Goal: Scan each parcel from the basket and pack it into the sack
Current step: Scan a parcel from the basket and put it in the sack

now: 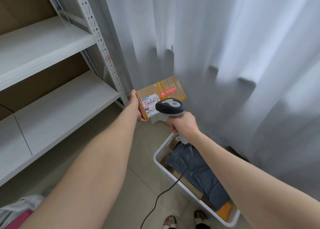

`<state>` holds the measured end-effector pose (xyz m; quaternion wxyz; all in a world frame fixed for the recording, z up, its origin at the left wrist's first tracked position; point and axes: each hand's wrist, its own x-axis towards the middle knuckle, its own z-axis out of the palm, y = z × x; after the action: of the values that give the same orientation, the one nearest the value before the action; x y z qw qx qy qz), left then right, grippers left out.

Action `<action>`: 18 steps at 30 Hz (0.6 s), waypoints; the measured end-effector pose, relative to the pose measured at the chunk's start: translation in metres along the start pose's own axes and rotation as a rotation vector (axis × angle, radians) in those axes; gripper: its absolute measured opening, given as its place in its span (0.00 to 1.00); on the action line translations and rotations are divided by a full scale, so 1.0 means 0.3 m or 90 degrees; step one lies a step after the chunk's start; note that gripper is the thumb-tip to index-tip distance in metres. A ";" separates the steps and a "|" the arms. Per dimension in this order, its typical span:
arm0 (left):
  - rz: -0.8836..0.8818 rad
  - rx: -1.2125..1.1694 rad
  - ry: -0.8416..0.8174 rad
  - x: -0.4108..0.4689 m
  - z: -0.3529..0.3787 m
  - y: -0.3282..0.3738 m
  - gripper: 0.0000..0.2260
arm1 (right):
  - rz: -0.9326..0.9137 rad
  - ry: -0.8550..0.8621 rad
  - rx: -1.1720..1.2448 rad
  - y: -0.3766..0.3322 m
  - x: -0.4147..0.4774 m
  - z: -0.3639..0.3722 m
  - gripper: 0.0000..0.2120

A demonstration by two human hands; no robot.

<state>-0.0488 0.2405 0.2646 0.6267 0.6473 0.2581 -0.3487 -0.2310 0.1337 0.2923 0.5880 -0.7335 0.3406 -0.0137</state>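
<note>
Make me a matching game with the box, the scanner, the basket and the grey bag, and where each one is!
Things:
1. cardboard box
2. scanner
3. basket
4. grey bag

Places:
a. lying in the basket
b. held by the right hand
c. standing on the floor
d. held by the left hand

Pairs: 1-d, 2-b, 3-c, 4-a

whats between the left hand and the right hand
Head view: the box gripped by the left hand, its label, and the head of the scanner the right hand holds.
</note>
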 end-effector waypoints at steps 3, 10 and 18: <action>-0.007 -0.007 -0.009 0.016 -0.003 0.004 0.32 | -0.004 0.006 0.001 0.000 -0.002 0.003 0.05; -0.003 -0.003 -0.023 0.028 -0.015 0.011 0.32 | 0.000 0.015 -0.015 -0.014 -0.004 0.016 0.07; -0.013 -0.010 -0.039 0.035 -0.023 0.032 0.32 | -0.009 0.044 -0.054 -0.013 -0.016 0.027 0.08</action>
<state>-0.0340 0.2456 0.2625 0.6357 0.6289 0.2480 -0.3725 -0.2294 0.1434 0.2949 0.5441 -0.7593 0.3558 -0.0290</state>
